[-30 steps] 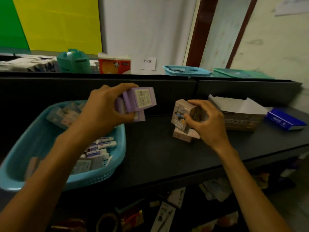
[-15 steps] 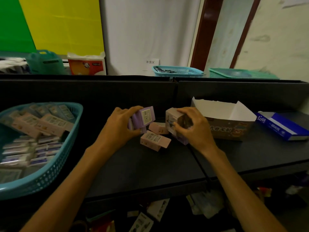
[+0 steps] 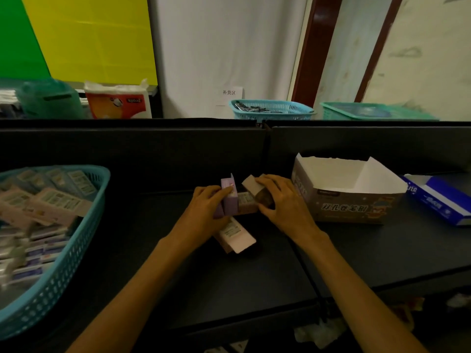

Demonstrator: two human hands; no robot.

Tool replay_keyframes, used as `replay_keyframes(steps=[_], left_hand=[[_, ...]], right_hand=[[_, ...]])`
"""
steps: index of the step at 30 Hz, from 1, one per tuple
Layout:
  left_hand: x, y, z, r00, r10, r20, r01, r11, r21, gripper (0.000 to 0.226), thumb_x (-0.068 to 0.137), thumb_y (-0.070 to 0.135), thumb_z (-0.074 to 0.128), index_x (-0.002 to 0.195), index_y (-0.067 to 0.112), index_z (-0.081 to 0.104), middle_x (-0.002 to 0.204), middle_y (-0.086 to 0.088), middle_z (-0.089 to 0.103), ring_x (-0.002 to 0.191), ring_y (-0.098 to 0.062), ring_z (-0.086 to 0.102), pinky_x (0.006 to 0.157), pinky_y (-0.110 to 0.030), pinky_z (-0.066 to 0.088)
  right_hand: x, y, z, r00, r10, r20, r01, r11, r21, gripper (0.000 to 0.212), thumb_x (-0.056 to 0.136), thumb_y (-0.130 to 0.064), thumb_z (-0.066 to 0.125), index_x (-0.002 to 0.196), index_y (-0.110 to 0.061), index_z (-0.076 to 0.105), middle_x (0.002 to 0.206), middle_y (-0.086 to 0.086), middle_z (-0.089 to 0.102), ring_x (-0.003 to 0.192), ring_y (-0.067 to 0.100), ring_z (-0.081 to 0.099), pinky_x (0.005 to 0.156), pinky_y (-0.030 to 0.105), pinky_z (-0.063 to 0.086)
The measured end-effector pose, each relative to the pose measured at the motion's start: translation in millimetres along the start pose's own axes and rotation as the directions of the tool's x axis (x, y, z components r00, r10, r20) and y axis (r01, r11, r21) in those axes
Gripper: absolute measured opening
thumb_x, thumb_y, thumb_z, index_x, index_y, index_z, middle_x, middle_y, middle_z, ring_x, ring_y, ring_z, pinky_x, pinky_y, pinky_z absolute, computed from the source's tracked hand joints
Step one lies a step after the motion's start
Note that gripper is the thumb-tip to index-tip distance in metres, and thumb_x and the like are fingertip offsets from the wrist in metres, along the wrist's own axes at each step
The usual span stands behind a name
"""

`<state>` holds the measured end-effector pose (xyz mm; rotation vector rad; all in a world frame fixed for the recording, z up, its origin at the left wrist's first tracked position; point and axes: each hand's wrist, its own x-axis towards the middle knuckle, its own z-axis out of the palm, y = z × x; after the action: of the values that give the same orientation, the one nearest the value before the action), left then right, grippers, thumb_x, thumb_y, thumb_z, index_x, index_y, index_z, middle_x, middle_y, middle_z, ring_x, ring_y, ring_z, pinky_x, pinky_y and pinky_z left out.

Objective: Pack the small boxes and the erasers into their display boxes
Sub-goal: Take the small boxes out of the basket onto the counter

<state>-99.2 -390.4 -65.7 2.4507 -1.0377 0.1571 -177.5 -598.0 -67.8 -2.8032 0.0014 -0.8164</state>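
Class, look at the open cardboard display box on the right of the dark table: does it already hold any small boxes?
No: the cardboard display box shows only its bare white inside, and the small boxes lie on the table beside the hands.

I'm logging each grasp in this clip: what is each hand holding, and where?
The left hand grips an upright small purple cardboard box by its sides. The right hand grips a tilted small beige cardboard box at its right end.

You're standing at a stationery stockroom or shop packing counter: a black shelf-like counter [image 3: 229,289], a teal basket [image 3: 63,281] of small packaged boxes at near left, an open printed display box [image 3: 351,207] at right, more baskets [image 3: 272,110] far behind, and a paper sign [image 3: 229,94] on the wall.
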Motion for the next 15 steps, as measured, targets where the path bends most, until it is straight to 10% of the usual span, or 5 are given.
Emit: replay_keyframes(steps=[15], left_hand=[[-1,17,-30,0.997,-0.042,0.062,0.034,0.992,0.119,0.078,0.083,0.040,0.064,0.147,0.031,0.021,0.146,0.005,0.032,0.134,-0.017,0.027,0.107,-0.041,0.034]], right_hand=[[-5,-7,-29,0.999,0.049,-0.010,-0.047,0.985,0.164,0.049,0.087,-0.029,0.065,0.132,-0.020,0.051,0.133,-0.001,0.053,0.122,0.014,0.048,0.105,0.034,0.041]])
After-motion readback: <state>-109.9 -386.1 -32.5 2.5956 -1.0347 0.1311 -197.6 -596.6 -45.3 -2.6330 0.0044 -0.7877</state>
